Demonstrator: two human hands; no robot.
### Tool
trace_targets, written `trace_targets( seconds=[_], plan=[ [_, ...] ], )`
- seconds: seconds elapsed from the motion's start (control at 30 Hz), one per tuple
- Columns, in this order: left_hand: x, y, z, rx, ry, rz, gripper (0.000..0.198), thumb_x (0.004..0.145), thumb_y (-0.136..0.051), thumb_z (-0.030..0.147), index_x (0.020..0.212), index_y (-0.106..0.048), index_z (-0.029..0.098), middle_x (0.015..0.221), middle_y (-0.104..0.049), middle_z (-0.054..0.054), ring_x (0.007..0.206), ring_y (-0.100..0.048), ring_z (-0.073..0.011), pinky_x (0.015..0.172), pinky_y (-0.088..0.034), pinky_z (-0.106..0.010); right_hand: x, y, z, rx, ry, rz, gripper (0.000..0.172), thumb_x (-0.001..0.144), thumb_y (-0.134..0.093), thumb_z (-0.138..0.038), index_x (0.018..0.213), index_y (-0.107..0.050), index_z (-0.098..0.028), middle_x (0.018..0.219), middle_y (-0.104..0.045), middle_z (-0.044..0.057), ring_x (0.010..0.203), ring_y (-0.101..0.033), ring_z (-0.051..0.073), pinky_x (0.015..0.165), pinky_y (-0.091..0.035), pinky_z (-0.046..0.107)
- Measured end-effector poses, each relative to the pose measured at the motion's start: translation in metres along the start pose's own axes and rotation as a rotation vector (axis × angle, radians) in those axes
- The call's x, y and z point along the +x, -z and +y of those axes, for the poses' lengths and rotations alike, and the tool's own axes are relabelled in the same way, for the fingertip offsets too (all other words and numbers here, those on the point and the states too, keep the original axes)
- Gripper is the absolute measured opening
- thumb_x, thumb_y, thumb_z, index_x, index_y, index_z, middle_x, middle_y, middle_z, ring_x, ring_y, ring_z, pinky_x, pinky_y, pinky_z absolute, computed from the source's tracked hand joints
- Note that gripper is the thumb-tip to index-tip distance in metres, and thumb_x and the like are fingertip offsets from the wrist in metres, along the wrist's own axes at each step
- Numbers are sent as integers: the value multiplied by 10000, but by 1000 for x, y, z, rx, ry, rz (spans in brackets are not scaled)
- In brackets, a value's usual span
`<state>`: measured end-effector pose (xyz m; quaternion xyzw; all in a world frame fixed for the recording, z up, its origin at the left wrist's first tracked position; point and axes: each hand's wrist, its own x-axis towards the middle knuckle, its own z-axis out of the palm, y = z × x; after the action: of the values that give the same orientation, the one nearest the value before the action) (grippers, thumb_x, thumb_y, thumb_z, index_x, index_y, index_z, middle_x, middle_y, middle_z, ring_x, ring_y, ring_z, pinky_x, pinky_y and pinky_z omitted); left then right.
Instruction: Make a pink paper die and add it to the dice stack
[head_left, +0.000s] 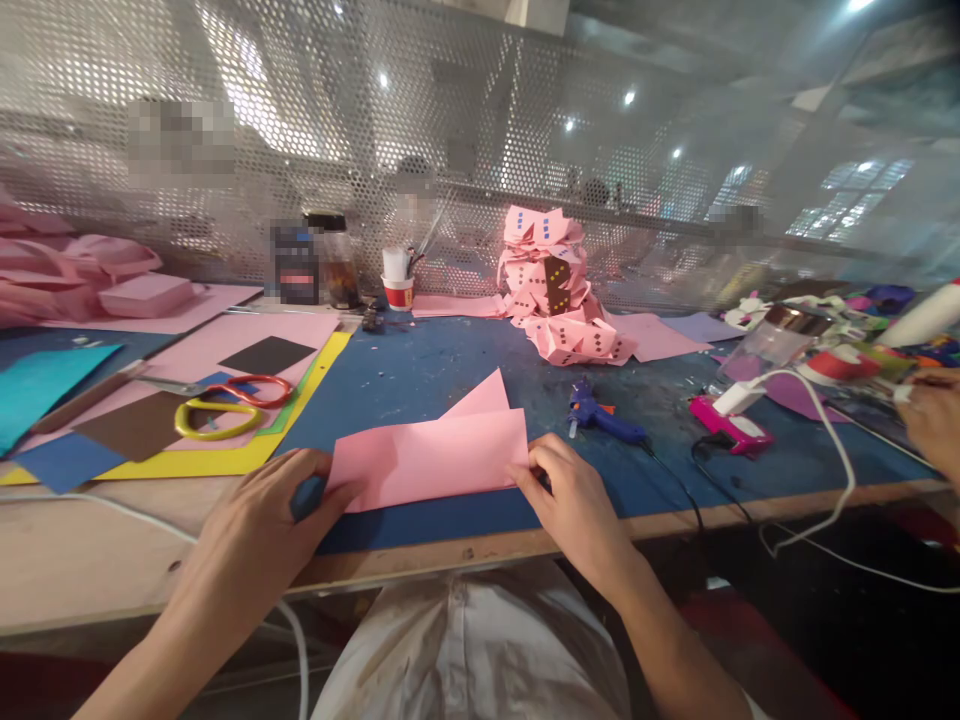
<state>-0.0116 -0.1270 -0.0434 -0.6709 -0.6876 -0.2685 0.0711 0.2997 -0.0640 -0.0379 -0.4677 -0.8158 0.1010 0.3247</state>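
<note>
A pink sheet of paper (431, 460) lies folded over near the front edge of the blue mat, a pointed flap sticking up behind it. My left hand (270, 515) pinches its left end between thumb and fingers. At the right end, my right hand (566, 490) grips the lower corner the same way. Just beyond the right hand lies a blue glue gun (604, 415) with its cord running toward the front edge. Left of the paper rest scissors (232, 405) with one yellow and one red handle.
Coloured sheets (150, 420) lie under the scissors. Pink dotted paper pieces (555, 290) are stacked at the back, near a cup (397, 280) of tools. A pink power strip (731, 425) with a white cable sits to the right. Another person's hand (930, 420) shows at the right edge.
</note>
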Motion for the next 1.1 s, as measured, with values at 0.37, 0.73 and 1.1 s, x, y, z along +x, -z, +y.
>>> trace_targets(
  seconds=[0.37, 0.73, 1.1],
  plan=[
    [4, 4, 6, -30, 3, -49, 209, 929, -508, 449, 871, -537, 251, 833, -650, -10, 815, -632, -224, 773, -447, -312, 2, -1, 0, -26, -10, 12, 240, 929, -647, -224, 725, -523, -207, 842, -593, 16, 773, -603, 161, 700, -440, 266],
    [4, 0, 6, 20, -5, -54, 223, 935, -487, 443, 890, -555, 236, 866, -643, -34, 840, -643, -253, 781, -454, -338, 4, -3, 1, -26, -39, -3, 228, 906, -677, -227, 736, -528, -203, 864, -583, 14, 762, -601, 153, 691, -459, 265],
    [5, -3, 3, 33, -51, -47, 199, 941, -511, 426, 889, -545, 237, 861, -642, -35, 840, -633, -249, 767, -449, -331, 5, -4, 0, -29, -41, 7, 237, 892, -688, -218, 723, -522, -206, 848, -580, 10, 728, -599, 146, 653, -464, 256]
  ],
)
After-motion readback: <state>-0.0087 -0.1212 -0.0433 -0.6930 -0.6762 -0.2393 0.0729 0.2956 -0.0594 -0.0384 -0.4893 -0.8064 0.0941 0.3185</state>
